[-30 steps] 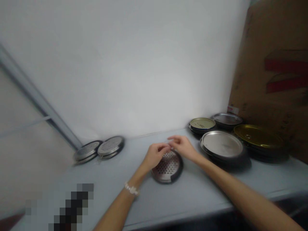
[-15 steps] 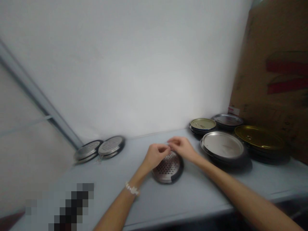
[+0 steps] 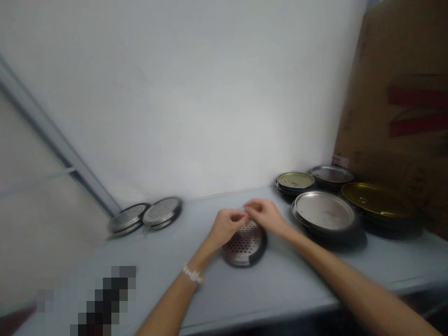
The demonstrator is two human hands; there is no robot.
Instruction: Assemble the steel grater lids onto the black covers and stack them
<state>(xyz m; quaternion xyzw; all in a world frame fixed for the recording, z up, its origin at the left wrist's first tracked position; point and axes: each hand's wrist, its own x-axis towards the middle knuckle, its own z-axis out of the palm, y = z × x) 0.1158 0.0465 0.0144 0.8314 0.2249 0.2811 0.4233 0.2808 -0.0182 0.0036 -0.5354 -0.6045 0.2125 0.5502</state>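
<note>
I've got left hand (image 3: 226, 226) and right hand (image 3: 268, 216) pinched narrow over a round silver perforated-metal disc (image 3: 242, 249), lower-center; can't tell if anything's held.

Left hand (image 3: 226, 227) and right hand (image 3: 268, 215) kinda curled, fingertips (image 3: 242, 218) pretty much meeting, both arms (image 3: 336, 269) angled in from below.
</note>
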